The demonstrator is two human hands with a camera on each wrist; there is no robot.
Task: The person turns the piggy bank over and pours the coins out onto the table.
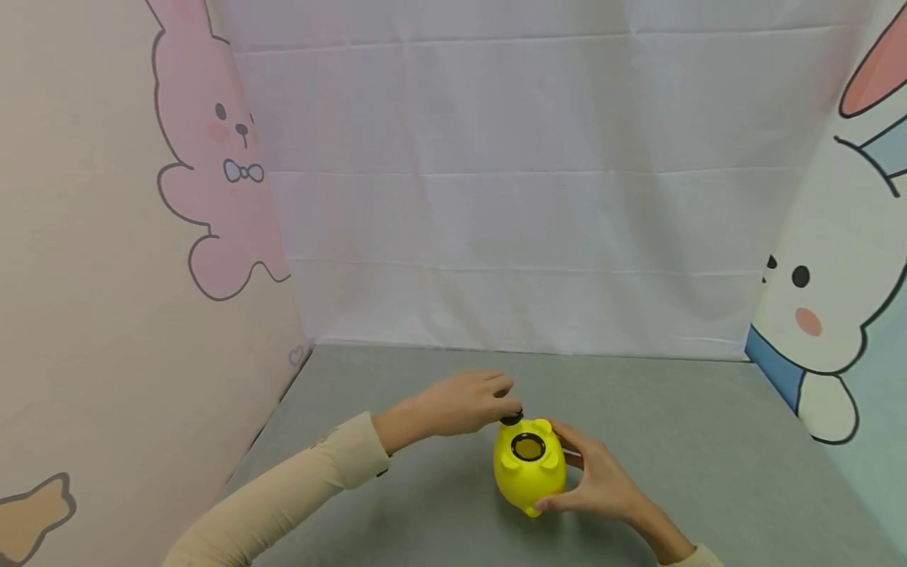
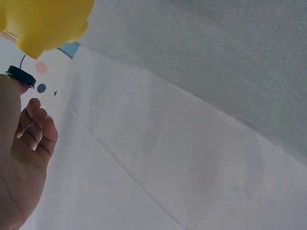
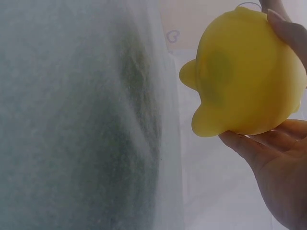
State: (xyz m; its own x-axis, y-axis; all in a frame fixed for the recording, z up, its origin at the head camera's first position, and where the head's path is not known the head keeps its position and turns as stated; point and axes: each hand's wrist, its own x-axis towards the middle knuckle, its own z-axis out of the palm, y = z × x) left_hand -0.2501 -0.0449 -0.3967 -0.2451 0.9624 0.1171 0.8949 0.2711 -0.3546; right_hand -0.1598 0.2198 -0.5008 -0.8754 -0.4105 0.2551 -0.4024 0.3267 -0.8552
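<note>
A yellow piggy bank (image 1: pixel 512 482) is held over the grey table, its underside with stubby feet turned up. A black-rimmed round hole (image 1: pixel 527 447) shows in that underside. My right hand (image 1: pixel 602 480) grips the bank from the right, thumb at the near end and fingers round the far side. In the right wrist view, fingers and thumb span its yellow body (image 3: pixel 249 76). Just beyond the hole, my left hand (image 1: pixel 471 403) pinches a black cap (image 1: pixel 511 418) between thumb and fingers. The left wrist view shows this cap (image 2: pixel 21 76) close beside the bank (image 2: pixel 48 21), with the other fingers loosely bent.
The grey table (image 1: pixel 397 504) extends around both hands. A white cloth (image 1: pixel 496 213) hangs behind it. Side panels carry a pink rabbit (image 1: pixel 212 157) on the left and a white rabbit (image 1: pixel 829 291) on the right.
</note>
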